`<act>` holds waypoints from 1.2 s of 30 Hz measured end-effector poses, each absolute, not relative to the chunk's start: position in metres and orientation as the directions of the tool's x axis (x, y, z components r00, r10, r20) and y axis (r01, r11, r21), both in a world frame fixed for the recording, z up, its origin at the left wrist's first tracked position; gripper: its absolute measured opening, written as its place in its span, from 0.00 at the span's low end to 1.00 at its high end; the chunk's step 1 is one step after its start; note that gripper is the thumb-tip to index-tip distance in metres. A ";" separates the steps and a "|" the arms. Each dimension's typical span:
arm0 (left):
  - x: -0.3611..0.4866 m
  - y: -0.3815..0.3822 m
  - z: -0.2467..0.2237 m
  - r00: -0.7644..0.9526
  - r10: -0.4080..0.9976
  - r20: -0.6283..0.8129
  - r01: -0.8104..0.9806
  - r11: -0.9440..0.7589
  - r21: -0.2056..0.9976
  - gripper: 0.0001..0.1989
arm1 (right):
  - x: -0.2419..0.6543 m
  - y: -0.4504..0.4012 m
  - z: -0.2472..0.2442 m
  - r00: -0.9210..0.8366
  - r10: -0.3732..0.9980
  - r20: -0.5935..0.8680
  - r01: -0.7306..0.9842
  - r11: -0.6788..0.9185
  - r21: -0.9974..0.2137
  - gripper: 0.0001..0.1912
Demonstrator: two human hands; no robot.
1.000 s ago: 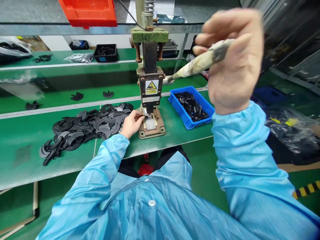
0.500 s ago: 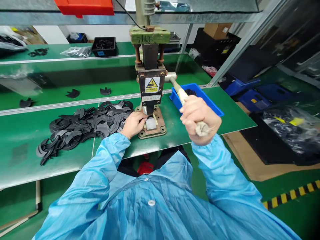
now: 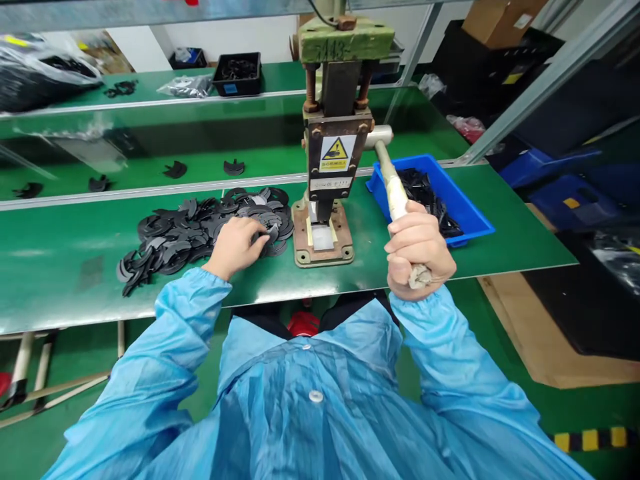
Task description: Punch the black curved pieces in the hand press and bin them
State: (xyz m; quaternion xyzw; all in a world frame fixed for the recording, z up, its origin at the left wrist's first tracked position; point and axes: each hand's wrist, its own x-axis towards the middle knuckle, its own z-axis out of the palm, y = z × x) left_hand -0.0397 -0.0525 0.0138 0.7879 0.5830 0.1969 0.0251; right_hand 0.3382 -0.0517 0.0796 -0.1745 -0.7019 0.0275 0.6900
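A hand press [image 3: 333,153] with a green top and a warning label stands on the green bench. My right hand [image 3: 420,250] is wrapped round its tape-covered lever [image 3: 393,180], right of the press. My left hand [image 3: 237,245] is at the right part of a pile of black curved pieces [image 3: 185,233], its thumb and index finger closed at a piece near the pile's edge. Whether that piece is lifted free of the pile is unclear. On the press base [image 3: 301,240] lies a pale block [image 3: 323,238] under the ram.
Right of the press, a blue bin [image 3: 467,217] holds black parts. Several black pieces, one of them a curved piece [image 3: 233,167], lie beyond the bench's metal strip. A black tray [image 3: 237,75] of parts sits farther back.
My left hand has moved left from the press base to the pile. The view has shifted, with the press now farther right in it. My right hand still holds the lever.
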 end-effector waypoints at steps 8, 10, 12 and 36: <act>-0.003 -0.101 -0.012 0.317 0.931 0.180 0.919 -0.348 0.184 0.17 | 0.338 -0.051 0.079 0.023 0.282 0.959 0.209 0.937 -0.280 0.14; 0.003 -0.114 -0.014 0.347 0.922 0.170 0.906 -0.377 0.192 0.18 | 0.339 -0.051 0.079 0.013 0.287 0.958 0.220 0.934 -0.282 0.14; 0.006 -0.127 -0.017 0.367 0.915 0.169 0.893 -0.397 0.210 0.18 | 0.339 -0.052 0.080 0.004 0.287 0.958 0.230 0.932 -0.280 0.14; 0.020 -0.124 0.001 -0.047 0.998 0.030 0.425 -0.008 0.905 0.17 | 0.333 -0.054 0.075 0.068 0.323 0.944 0.305 0.894 -0.328 0.20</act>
